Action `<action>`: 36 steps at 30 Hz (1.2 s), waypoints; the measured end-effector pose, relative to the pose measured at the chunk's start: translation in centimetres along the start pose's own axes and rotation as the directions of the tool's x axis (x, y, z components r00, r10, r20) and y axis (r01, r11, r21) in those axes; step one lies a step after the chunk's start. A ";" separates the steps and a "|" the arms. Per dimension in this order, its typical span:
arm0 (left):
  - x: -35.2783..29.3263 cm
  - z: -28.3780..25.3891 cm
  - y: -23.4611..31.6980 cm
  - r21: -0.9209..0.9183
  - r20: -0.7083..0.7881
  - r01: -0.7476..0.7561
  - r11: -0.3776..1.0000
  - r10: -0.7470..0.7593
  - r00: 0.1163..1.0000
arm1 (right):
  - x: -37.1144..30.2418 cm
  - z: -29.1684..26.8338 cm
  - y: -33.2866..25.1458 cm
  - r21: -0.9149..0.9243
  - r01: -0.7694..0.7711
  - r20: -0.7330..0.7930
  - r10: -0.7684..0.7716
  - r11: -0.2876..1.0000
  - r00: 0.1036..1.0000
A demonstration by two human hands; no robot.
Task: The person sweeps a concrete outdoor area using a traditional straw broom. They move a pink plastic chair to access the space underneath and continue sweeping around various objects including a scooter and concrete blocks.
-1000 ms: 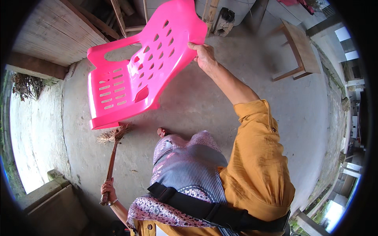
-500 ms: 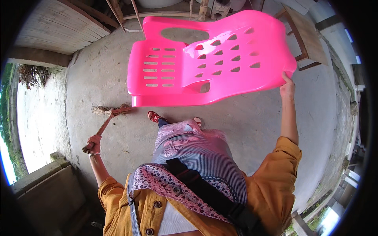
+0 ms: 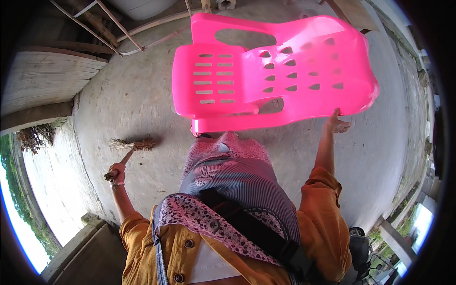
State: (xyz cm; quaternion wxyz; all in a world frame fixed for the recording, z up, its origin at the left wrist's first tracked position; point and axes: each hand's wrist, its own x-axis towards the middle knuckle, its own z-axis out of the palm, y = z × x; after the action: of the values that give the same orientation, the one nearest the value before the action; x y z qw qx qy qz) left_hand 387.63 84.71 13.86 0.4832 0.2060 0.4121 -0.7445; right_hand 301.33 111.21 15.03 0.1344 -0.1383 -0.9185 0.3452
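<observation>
A bright pink plastic armchair [image 3: 254,71] stands in front of me, its slotted seat to the left and its backrest with drop-shaped holes to the right. My right hand [image 3: 336,124] is at the near edge of the backrest. One finger reaches up to that edge, while the others stretch away to the right, apart and gripping nothing. Out to the left, my left hand [image 3: 116,172] is closed round the handle of a short straw broom [image 3: 137,143]. The broom's head is at floor level, left of the chair; whether it touches the concrete is hard to tell.
Pale boards [image 3: 52,76] lean at the left, with thin poles [image 3: 121,28] above them. Dry twigs [image 3: 35,136] lie near the bright opening. A wooden table [image 3: 354,14] stands at the upper right, a low wall [image 3: 78,249] at lower left, and a dark motorbike [image 3: 359,254] at lower right.
My right hand has come off its grip on the backrest's corner and moved left along the edge, fingers spreading. The chair sits farther right in view. My left hand still holds the broom.
</observation>
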 end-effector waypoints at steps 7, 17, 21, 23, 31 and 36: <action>2.5 4.4 -5.6 0.219 -0.080 0.065 0.974 -0.048 0.996 | -25.6 5.9 5.3 -0.141 -0.557 0.803 0.423 0.819 0.419; 0.6 6.3 -5.4 0.165 -0.198 0.042 0.985 -0.009 0.980 | -30.0 17.3 13.5 0.015 -0.902 0.836 0.490 0.432 0.248; 0.9 7.7 -5.7 0.183 -0.210 0.022 0.983 0.018 0.977 | -29.3 17.3 8.4 0.162 -0.738 0.729 0.425 0.655 0.536; 1.5 7.9 -5.4 0.257 -0.180 -0.008 0.966 0.056 0.982 | -27.4 17.9 6.2 0.149 -0.641 0.674 0.397 0.753 0.623; 3.2 8.6 -6.8 0.331 -0.224 -0.008 0.943 0.087 0.971 | -22.9 18.7 -7.3 0.439 -0.520 0.565 0.225 0.733 0.794; 4.5 7.4 -7.3 0.345 -0.216 -0.014 0.939 0.094 0.972 | -17.7 23.6 -9.4 0.008 -0.128 0.548 0.103 0.992 0.830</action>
State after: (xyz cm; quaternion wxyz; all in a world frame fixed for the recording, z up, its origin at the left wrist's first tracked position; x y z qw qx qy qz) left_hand 379.77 77.64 18.03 0.4097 0.3824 0.3243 -0.7621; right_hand 308.09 84.22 1.58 -0.1510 -0.0865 -0.9006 0.3982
